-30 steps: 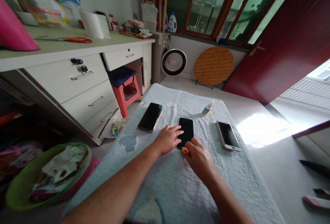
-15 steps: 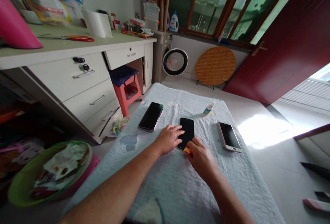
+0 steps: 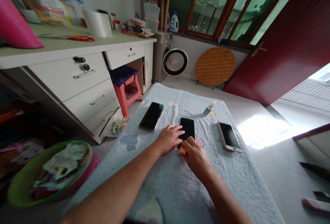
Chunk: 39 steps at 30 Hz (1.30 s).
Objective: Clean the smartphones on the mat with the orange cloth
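Note:
A black smartphone (image 3: 188,126) lies face up on the pale blue cloth (image 3: 177,189) in front of me. Fingers of my left hand (image 3: 168,138) are stretched out, their tips resting on the phone's left side. My right hand (image 3: 193,152) grips a small orange cloth (image 3: 183,150) at the phone's near end, covering that corner. To the left lies another dark phone (image 3: 151,116), and to the right a white-framed phone (image 3: 230,136). A small spray bottle (image 3: 208,109) stands beyond them, towards the right.
On the left are a white desk (image 3: 77,59) with drawers and a red stool (image 3: 129,90). A green-rimmed basin (image 3: 20,193) of waste sits near the covered table's left side. Farther back are a washing machine (image 3: 161,55) with its door open and a round wooden board (image 3: 215,66).
My right hand has slid a little to the left with the orange cloth along the phone's near end. My left hand stays almost in place.

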Available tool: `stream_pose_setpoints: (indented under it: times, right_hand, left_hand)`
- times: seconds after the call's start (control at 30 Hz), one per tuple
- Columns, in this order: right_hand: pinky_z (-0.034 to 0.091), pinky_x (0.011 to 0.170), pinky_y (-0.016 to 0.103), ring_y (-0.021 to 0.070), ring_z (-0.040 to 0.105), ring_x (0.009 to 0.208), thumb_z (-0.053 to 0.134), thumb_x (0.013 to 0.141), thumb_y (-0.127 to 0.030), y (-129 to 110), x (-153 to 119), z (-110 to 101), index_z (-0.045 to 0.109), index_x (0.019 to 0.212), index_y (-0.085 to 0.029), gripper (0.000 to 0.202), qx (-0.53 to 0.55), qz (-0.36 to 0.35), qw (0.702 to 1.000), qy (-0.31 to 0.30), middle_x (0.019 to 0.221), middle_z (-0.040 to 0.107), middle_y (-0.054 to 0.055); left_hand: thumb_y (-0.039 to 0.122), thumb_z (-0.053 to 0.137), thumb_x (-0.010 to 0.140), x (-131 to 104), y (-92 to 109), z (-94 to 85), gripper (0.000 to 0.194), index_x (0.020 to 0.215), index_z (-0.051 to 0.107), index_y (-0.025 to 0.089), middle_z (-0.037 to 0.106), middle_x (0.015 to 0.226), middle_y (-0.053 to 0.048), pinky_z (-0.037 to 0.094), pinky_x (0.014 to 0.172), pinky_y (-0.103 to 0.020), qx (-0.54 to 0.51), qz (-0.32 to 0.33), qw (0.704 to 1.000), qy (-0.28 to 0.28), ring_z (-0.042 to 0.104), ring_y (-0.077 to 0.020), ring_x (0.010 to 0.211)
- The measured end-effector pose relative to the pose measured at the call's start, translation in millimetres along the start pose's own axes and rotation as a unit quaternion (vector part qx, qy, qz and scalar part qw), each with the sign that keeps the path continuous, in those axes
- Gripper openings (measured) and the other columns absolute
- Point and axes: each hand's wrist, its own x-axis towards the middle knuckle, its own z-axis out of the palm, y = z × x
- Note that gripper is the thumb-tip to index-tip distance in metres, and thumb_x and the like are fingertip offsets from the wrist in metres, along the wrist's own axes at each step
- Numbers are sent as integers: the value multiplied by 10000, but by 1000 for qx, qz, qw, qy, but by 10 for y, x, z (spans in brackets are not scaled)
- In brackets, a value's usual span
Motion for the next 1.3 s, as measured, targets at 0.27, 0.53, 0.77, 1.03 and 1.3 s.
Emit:
stream_pose_setpoints:
  times: [0.27, 0.53, 0.77, 1.03, 1.3]
  right_hand:
    - [262, 545, 221, 96, 458, 653, 528, 809, -80, 124, -83, -90, 547, 829, -183, 107, -8, 40, 999, -28, 867, 493, 5]
    - [255, 540, 222, 76, 422, 595, 523, 793, -68, 137, -92, -116, 541, 827, -174, 113, 11, 48, 998, -43, 864, 490, -2]
    - [317, 563, 204, 93, 460, 642, 501, 778, -24, 47, -45, -22, 559, 844, -177, 176, 22, 1, 1000, -15, 863, 501, 5]
    - [395, 687, 219, 129, 519, 774, 458, 813, -10, -121, 29, 86, 567, 892, -171, 210, 83, -77, 993, 14, 880, 520, 25]
    - [345, 616, 211, 100, 483, 664, 492, 796, -83, 51, -80, -157, 549, 784, -178, 111, 109, -53, 992, -30, 826, 517, 8]
  left_hand:
    - [316, 623, 857, 5, -23, 21, 384, 1231, 598, 235, 514, 1376, -32, 364, 1026, -353, 12, 11, 1000, 9, 511, -227, 1148]
    - [317, 623, 858, 5, -32, 32, 384, 1232, 597, 235, 512, 1376, -40, 368, 1023, -358, 1, 9, 1000, 11, 503, -224, 1156]
    - [310, 614, 859, 8, 2, 0, 379, 1231, 598, 238, 509, 1380, -25, 367, 1026, -354, 2, -1, 1000, 3, 503, -228, 1145]
    - [231, 569, 878, -1, -11, 8, 358, 1235, 597, 236, 503, 1384, -22, 374, 1015, -330, 0, 5, 1000, 0, 506, -211, 1121]
    - [328, 617, 859, 9, -32, 38, 384, 1230, 599, 234, 509, 1380, -30, 361, 1031, -359, -1, 9, 1000, 11, 501, -226, 1144]
